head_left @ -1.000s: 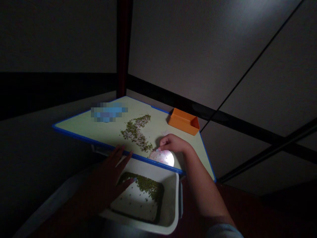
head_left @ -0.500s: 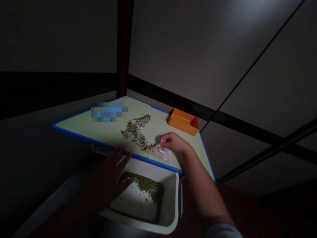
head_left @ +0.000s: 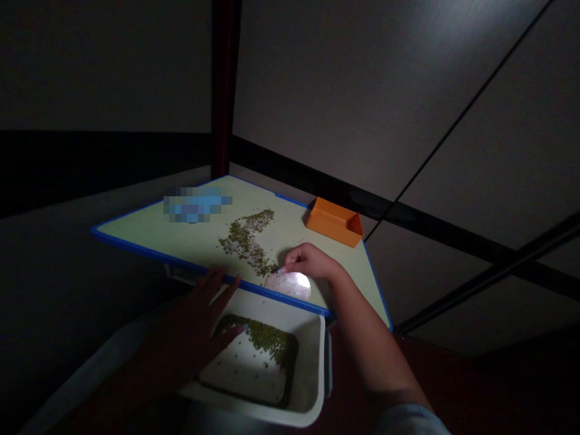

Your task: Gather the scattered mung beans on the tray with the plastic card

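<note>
My right hand (head_left: 306, 261) pinches the upper edge of a clear, rounded plastic sheet (head_left: 290, 286), which stands on the pale table (head_left: 312, 241) close to its front edge. Light glares off the sheet. Just left of it, small green beans (head_left: 244, 235) lie scattered in a curved band. My left hand (head_left: 206, 314), dark in shadow, is open with fingers spread. Its fingertips are at the table's blue edge, and its thumb reaches over a white bin (head_left: 317, 386). More green beans (head_left: 269, 341) are inside the bin, mostly along its far side.
An orange open box (head_left: 333, 223) stands at the table's right back edge. A blurred-out blue item (head_left: 194, 206) lies at the left back. Dark panelled walls (head_left: 362, 109) meet in a corner behind the table.
My right hand has shifted slightly left with the clear plastic sheet, nearer the beans. The sheet now catches bright glare. My left hand stays about where it was.
</note>
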A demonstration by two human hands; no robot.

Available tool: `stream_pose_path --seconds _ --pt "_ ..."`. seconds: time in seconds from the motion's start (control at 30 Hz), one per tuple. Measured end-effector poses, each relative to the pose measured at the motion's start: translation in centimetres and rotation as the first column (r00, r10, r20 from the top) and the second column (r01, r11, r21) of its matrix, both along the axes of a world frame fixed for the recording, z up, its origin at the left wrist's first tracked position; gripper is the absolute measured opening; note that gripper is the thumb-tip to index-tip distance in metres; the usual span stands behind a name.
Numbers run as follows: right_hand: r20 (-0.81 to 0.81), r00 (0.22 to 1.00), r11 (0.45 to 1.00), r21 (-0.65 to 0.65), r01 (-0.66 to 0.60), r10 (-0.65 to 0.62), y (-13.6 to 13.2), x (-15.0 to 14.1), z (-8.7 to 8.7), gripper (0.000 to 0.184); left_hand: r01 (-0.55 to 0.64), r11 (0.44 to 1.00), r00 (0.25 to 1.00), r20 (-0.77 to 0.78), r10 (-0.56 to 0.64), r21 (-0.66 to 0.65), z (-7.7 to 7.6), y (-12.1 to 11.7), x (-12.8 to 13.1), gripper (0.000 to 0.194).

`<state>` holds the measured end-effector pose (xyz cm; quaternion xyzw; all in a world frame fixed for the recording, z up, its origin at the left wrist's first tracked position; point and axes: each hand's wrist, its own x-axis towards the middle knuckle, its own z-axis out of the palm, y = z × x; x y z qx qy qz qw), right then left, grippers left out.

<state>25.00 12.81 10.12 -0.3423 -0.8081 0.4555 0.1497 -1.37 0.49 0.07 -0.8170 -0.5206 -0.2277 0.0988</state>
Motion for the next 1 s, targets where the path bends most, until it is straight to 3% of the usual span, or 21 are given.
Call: stream_pose_path --seconds 0.3,0.73,1.0 --pt "-0.001 0.995 0.995 -0.002 0.105 -0.105 -0.2 0.0 0.3 0.046 0.012 1.0 1.0 0.005 -0.012 0.02 -0.1 0.1 0.0 0.076" --pt "-0.038 0.998 0.997 0.054 0.059 -0.057 -0.1 -0.6 -0.2 0.044 -0.013 1.0 1.0 0.018 0.013 -0.012 0.2 -0.1 0.1 0.075" --pt "-0.063 0.959 0.952 0.117 0.282 -0.276 0.8 2.0 0.8 0.041 -0.018 1.0 1.0 0.006 0.018 -0.017 0.3 0.1 0.1 0.075"
